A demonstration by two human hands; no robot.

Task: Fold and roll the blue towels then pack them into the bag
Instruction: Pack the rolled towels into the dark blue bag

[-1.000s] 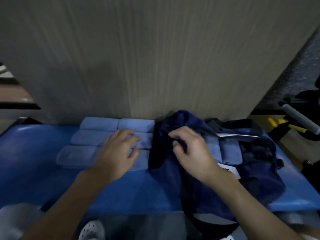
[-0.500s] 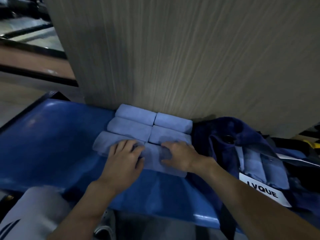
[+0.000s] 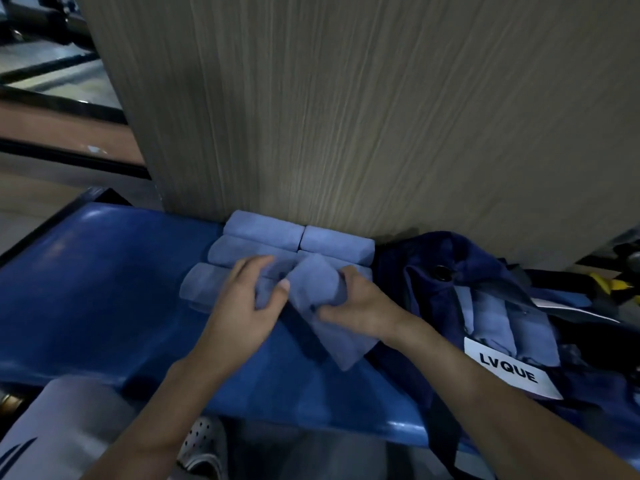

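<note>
lifted towel roll (image 3: 317,282), soft and coming loose

the roll is judged light, limp and non-slippery, likely to unwind unless it is clasped around its thick middle with the loose flap pinned under the fingers. it is raised just above the front of the stacked rolled towels (image 3: 263,230), its long axis turned from far to near, with the loose tail pointing toward the near right and draped on the blue bench (image 3: 86,271). it is grasped by the right hand (image 3: 363,306), whose fingers are curled round it. the left hand (image 3: 242,299) is laid over the front-left roll, thumb against the lifted one; a grip cannot be told. the stacked rolls are aligned left-to-right against the wood-grain panel (image 3: 346,116). the navy bag (image 3: 433,282), just to the right, is seen open with towels inside.
</note>
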